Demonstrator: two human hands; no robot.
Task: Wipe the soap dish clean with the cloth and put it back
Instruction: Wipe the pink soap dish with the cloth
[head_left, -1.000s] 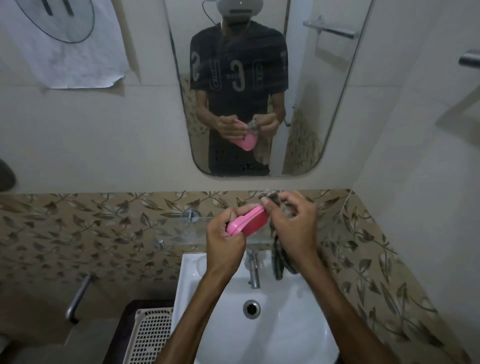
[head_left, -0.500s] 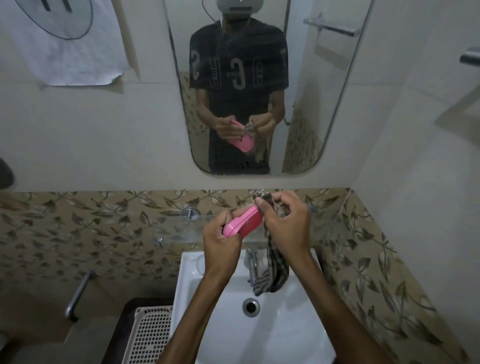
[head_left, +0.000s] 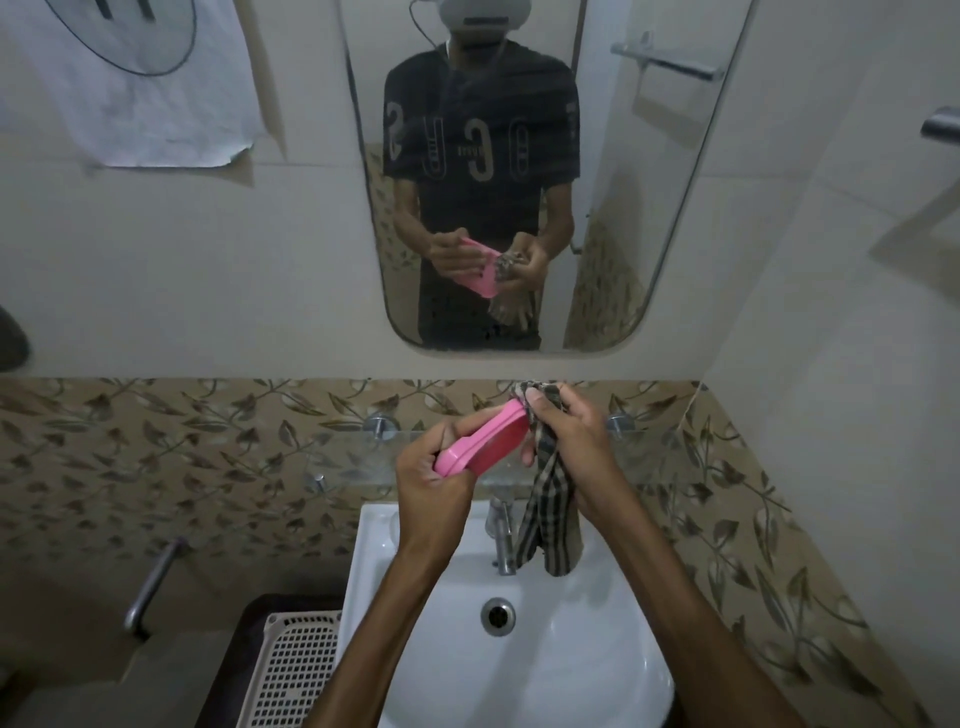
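My left hand (head_left: 434, 486) grips the near end of a pink soap dish (head_left: 480, 441), held tilted above the white sink (head_left: 571, 665). My right hand (head_left: 566, 436) holds a checked brown cloth (head_left: 550, 514) bunched against the dish's far end. The cloth's loose tail hangs down beside the tap (head_left: 501, 535). The mirror (head_left: 649, 208) reflects both hands, the dish and the cloth.
A glass shelf (head_left: 363, 457) on metal pegs runs along the leaf-patterned tiles behind my hands. A perforated white basket (head_left: 298, 670) sits left of the sink. A metal handle (head_left: 153, 582) sticks out at lower left. The side wall stands close on the right.
The cloth's tail has dropped and now hangs longer over the sink. The dish has tilted a little, with my right hand working the cloth at its far end.
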